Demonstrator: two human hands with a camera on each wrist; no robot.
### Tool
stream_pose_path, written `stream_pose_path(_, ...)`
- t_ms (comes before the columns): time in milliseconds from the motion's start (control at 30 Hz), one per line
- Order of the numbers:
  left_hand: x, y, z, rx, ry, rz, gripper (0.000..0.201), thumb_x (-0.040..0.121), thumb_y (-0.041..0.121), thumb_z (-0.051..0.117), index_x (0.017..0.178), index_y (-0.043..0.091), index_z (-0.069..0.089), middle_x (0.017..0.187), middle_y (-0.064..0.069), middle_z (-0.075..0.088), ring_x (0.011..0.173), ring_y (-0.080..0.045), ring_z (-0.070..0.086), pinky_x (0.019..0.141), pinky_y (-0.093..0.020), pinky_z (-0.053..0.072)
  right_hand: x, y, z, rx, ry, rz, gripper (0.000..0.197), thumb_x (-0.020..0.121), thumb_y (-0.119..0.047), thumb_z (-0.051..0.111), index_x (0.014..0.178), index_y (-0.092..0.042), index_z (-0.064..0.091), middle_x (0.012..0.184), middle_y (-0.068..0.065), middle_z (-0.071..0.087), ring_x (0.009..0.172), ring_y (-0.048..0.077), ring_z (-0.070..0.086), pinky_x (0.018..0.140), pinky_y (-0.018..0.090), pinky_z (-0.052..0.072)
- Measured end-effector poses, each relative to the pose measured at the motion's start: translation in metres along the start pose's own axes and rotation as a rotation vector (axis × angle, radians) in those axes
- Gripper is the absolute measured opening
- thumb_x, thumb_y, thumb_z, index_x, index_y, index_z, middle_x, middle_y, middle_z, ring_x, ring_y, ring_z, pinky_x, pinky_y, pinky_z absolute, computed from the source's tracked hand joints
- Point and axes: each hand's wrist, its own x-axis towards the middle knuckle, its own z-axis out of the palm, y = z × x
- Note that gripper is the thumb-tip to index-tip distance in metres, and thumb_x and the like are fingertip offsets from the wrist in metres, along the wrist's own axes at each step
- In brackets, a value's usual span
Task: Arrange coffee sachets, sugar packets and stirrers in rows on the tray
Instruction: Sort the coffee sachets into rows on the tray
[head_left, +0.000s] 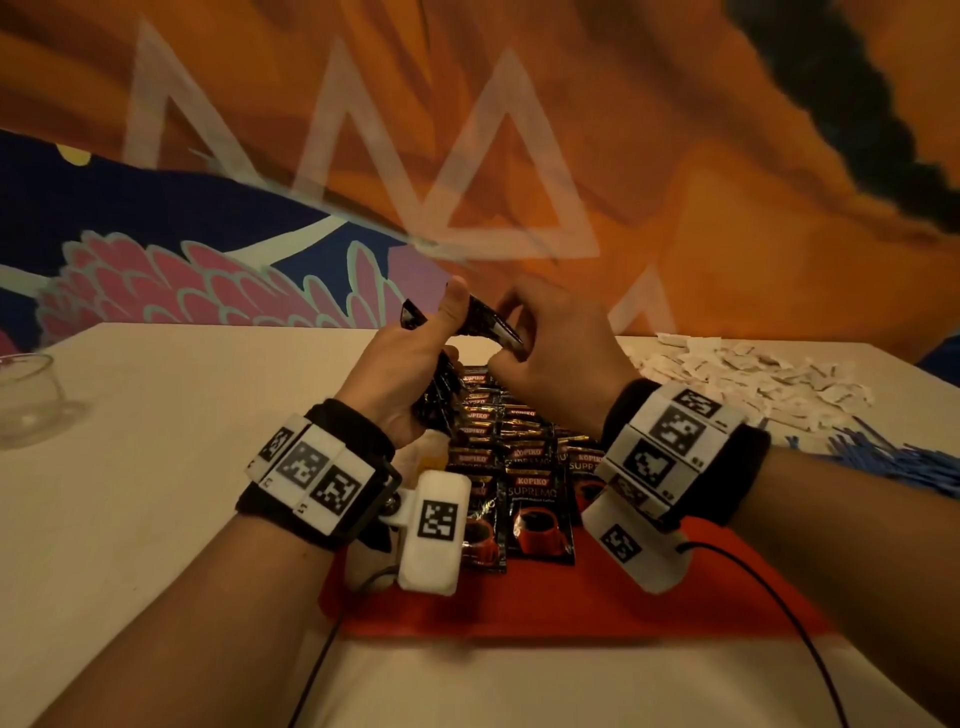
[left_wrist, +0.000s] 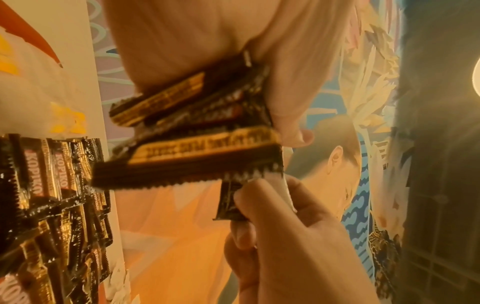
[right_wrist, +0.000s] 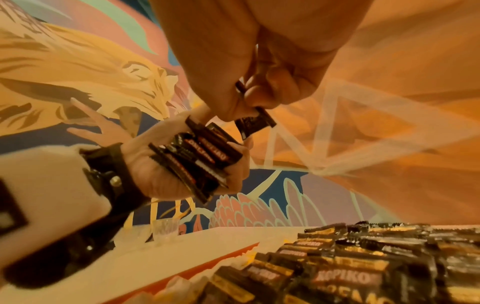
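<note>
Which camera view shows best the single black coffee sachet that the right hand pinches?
The left wrist view: the single black coffee sachet shows large between the fingers. The right wrist view shows one end; in the head view it is small.

We see the tray (head_left: 519, 613) at the table's (head_left: 156, 467) near edge, with overlapping rows of sachets (head_left: 524, 467) on it. Sugar packets (head_left: 737, 374) lie heaped to its right, stirrers (head_left: 893, 457) just before them. A glass (head_left: 26, 395) stands far left.
</note>
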Motion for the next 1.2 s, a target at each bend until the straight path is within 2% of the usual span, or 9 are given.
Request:
stream_pose_path(100,-0.003,0.0,0.003,-0.011,-0.035,0.033,0.045,0.085,0.053,0.063,0.092,0.009,0.061,0.06,0.001,0.058,0.048,-0.011,0.056,0.047,-0.026,0.048,-0.002,0.002,0.004,-0.123,-0.006,-0.124,0.026,0.08,-0.009,0.071,0.104,-0.014,0.06,0.076,-0.015,0.047,0.071,0.008,0.048,0.066,0.028,0.041)
stream_pose_path(167,-0.004,0.001,0.004,-0.048,-0.039,0.042,0.034,0.093,0.04,0.062,0.092,0.006,0.063,0.065,-0.001,0.067,0.056,-0.017,0.065,0.051,-0.029,0.053,-0.005,0.005,0.006,-0.192,-0.041,-0.217,0.032,0.08,-0.009,0.073,0.108,-0.012,0.061,0.09,-0.003,0.059,0.083,0.019,0.057,0.073,0.037,0.05)
stream_pose_path(300,0.001,0.0,0.0,-0.111,0.04,0.066,0.014,0.094,0.006,0.062,0.107,0.008,0.065,0.083,-0.01,0.07,0.076,-0.026,0.07,0.067,-0.037,0.059,-0.009,0.013,0.005,-0.068,-0.087,-0.315,0.031,0.078,-0.028,0.081,0.102,-0.014,0.069,0.083,-0.012,0.054,0.072,0.0,0.049,0.069,0.009,0.038)
stream_pose_path(433,0.001,-0.001,-0.003,0.01,0.019,0.118,0.024,0.091,0.004,0.066,0.115,0.003,0.064,0.098,-0.018,0.073,0.089,-0.033,0.073,0.074,-0.041,0.061,-0.007,0.009,-0.009,0.184,-0.083,0.042,0.034,0.079,-0.058,0.068,0.086,-0.025,0.069,0.089,-0.01,0.062,0.078,0.006,0.059,0.069,0.022,0.046)
stream_pose_path(600,-0.002,0.001,-0.003,-0.02,-0.091,0.179,0.011,0.088,0.013,0.068,0.099,0.012,0.067,0.092,-0.01,0.071,0.088,-0.027,0.07,0.081,-0.042,0.059,0.0,0.012,-0.014,0.414,-0.283,0.281,0.013,0.085,-0.017,0.075,0.095,-0.011,0.07,0.087,0.009,0.074,0.077,0.018,0.071,0.069,0.032,0.055)
stream_pose_path(700,-0.002,0.001,-0.001,-0.076,-0.06,0.158,0.037,0.079,0.033,0.071,0.104,0.007,0.066,0.088,-0.011,0.071,0.079,-0.026,0.071,0.076,-0.042,0.059,-0.004,0.012,-0.024,0.594,-0.304,0.351,0.002,0.086,-0.003,0.069,0.085,-0.004,0.07,0.079,0.008,0.073,0.064,0.013,0.068,0.053,0.016,0.049)
stream_pose_path(833,0.005,0.001,-0.008,-0.124,0.003,0.127,0.047,0.079,0.035,0.073,0.115,0.007,0.06,0.074,0.001,0.062,0.056,-0.01,0.054,0.057,-0.027,0.051,-0.016,0.039,-0.041,0.488,-0.377,0.51,0.005,0.086,-0.009,0.071,0.082,-0.006,0.072,0.076,0.011,0.071,0.063,0.015,0.06,0.05,0.019,0.042)
stream_pose_path(967,0.008,-0.002,-0.01,-0.133,-0.02,0.085,0.02,0.092,0.023,0.069,0.106,0.012,0.061,0.076,0.0,0.06,0.057,-0.009,0.051,0.057,-0.025,0.048,-0.042,0.07,-0.052,0.35,-0.533,0.677,0.017,0.087,-0.012,0.071,0.086,0.004,0.07,0.067,0.012,0.065,0.06,0.018,0.048,0.053,0.025,0.038)
stream_pose_path(1200,0.005,-0.004,-0.007,-0.098,-0.041,0.086,0.012,0.092,0.023,0.068,0.098,0.014,0.061,0.075,0.001,0.057,0.057,-0.008,0.052,0.059,-0.025,0.049,-0.076,0.085,-0.054,0.237,-0.677,0.802,0.015,0.084,-0.008,0.073,0.089,-0.006,0.058,0.069,0.01,0.069,0.059,0.016,0.058,0.052,0.026,0.041)
